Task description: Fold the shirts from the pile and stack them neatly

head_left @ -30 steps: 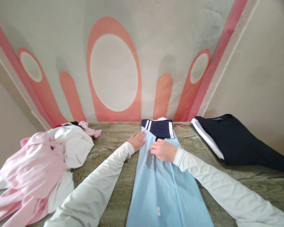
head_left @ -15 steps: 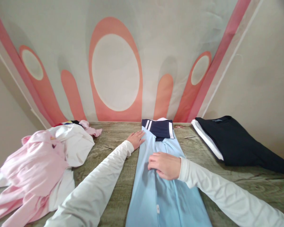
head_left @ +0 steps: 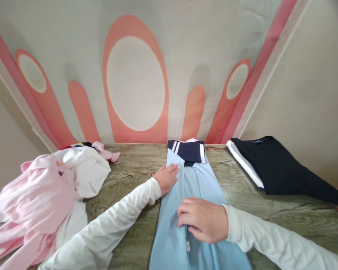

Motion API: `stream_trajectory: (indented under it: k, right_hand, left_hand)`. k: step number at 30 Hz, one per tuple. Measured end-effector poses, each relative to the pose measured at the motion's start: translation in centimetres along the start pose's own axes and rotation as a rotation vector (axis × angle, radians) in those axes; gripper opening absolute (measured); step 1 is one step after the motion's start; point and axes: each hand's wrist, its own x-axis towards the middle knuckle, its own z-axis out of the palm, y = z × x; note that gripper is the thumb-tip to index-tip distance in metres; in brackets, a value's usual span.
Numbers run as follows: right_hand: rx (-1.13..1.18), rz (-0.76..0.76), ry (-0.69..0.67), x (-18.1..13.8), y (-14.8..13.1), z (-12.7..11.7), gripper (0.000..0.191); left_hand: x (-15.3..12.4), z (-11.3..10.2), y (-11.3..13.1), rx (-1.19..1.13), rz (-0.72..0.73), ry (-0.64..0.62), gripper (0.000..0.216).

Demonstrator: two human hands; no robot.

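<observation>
A light blue shirt (head_left: 169, 228) lies folded lengthwise on the wooden table, running away from me. At its far end sits a navy part (head_left: 186, 152) with white stripes, like a sailor collar. My left hand (head_left: 166, 178) rests flat on the shirt's left edge, fingers stretched out. Lower down, my right hand (head_left: 204, 219) is closed over the folded-over layer, with curled fingers at its edge; the fingertips are partly hidden. A small white label (head_left: 188, 246) shows just below that hand.
To the left is a loose heap with a pink garment (head_left: 39, 195) and a white garment (head_left: 91, 172). A black garment (head_left: 278, 165) lies over folded white cloth (head_left: 245, 165) on the right. A patterned wall (head_left: 183, 45) rises behind the wooden table (head_left: 135, 232).
Both hands have slid down the shirt toward me, the right one farther. My left hand has moved slightly right onto the fabric. The view has shifted slightly.
</observation>
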Motion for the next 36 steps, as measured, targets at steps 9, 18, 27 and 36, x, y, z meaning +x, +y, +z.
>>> stream_trajectory:
  k: [9, 18, 27, 36]
  right_hand:
    - [0.205, -0.149, -0.115, -0.3, -0.9, 0.0, 0.019]
    - [0.057, 0.123, 0.065, 0.4, 1.6, 0.6, 0.017]
    - [-0.057, 0.288, 0.255, 0.4, 3.7, 1.1, 0.031]
    - [-0.056, 0.301, 0.298, 0.0, 5.1, 0.8, 0.023]
  left_hand:
    - [-1.9, 0.7, -0.1, -0.029, -0.027, -0.031, 0.047]
    - [-2.1, 0.3, -0.4, -0.029, 0.041, -0.025, 0.051]
    - [-1.9, 0.3, -0.7, -0.017, 0.057, -0.034, 0.045]
    - [-2.0, 0.3, -0.6, 0.013, 0.063, -0.019, 0.045]
